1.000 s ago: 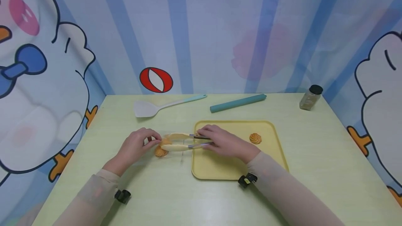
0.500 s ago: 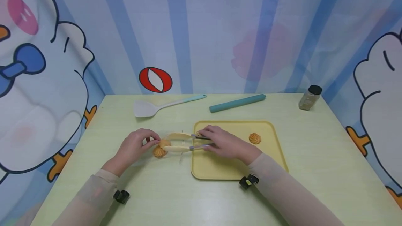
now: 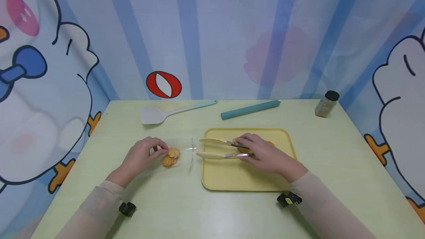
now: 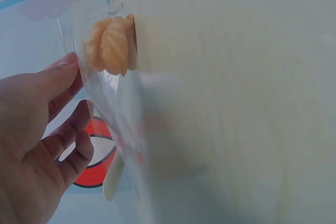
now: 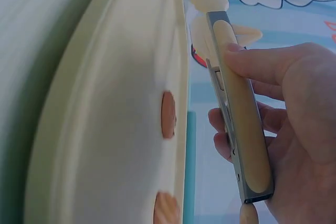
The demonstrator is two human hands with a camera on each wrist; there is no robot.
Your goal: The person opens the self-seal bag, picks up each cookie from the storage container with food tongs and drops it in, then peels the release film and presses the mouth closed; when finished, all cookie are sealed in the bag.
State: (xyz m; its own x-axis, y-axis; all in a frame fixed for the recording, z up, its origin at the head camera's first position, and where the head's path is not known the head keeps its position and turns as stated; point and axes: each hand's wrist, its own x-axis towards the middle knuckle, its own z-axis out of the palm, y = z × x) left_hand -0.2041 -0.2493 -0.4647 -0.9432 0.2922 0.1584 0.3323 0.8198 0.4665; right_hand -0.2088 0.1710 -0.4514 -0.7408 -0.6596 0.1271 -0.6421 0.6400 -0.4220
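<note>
Pinching a cookie bag (image 4: pixel 118 114), holding tongs (image 5: pixel 239 108) over tray (image 3: pixel 239 178)

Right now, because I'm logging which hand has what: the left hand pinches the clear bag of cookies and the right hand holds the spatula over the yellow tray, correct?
Not quite: the right hand holds tongs over the yellow tray, not the spatula, which lies at the back of the table, as the head view shows. The left hand does pinch the clear bag of cookies.

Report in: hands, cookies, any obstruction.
Left hand pinches clear bag holding cookies. Right hand holds empty tongs over tray bearing two cookies. No obstruction seen.
</note>
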